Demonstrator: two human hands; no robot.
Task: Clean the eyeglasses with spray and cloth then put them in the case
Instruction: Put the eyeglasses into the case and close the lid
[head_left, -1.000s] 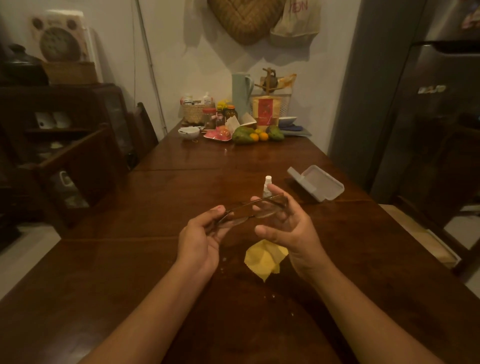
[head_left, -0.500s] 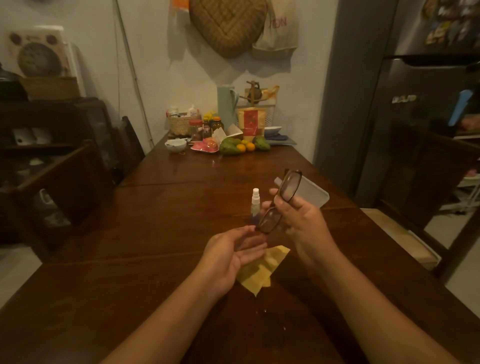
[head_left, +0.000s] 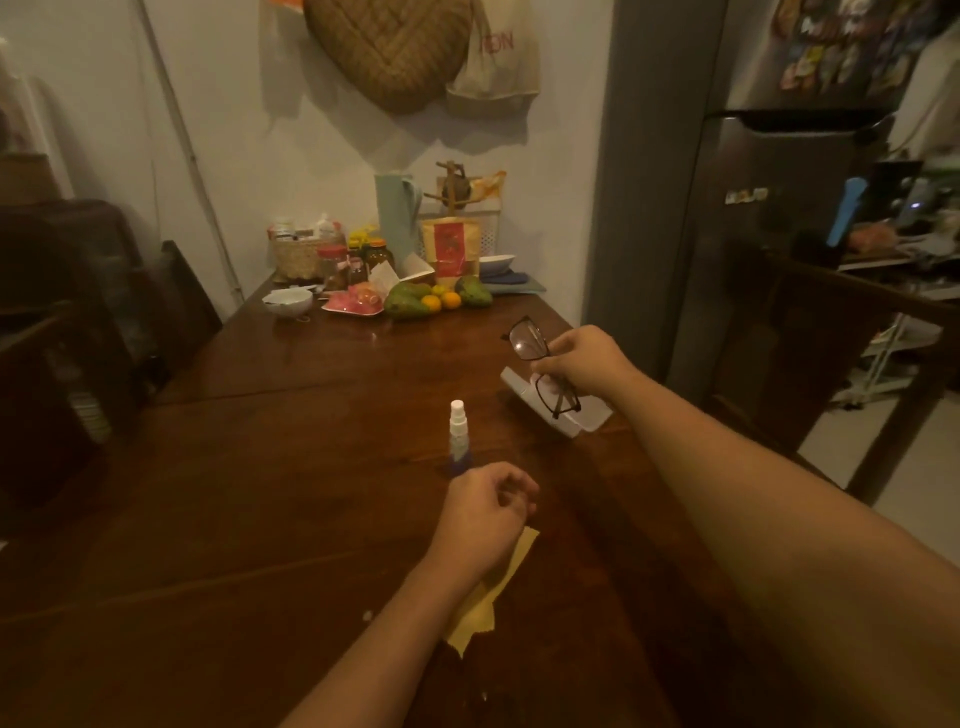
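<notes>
The long wooden table (head_left: 260, 467) takes up most of the room in front of the person, with food and jars pushed to its far end, so the near half is left for the job. The white case (head_left: 589, 421) lies open toward the right edge, its hollow facing up, ready to take something. The right hand (head_left: 582, 364) is stretched out over it, fingers closed on the glasses (head_left: 529, 340) about their middle. One lens sticks up past the knuckles and the other hangs down just above the open case, so the frame runs through the grip, not out to one side. From this I judge the glasses are about to go in.

The left hand (head_left: 483, 512) hovers nearer the body, fingers loosely curled with nothing in them. The yellow cloth (head_left: 498, 587) lies flat on the table beneath that wrist. The little spray bottle (head_left: 458, 431) stands upright just beyond the knuckles, apart from both hands.
</notes>
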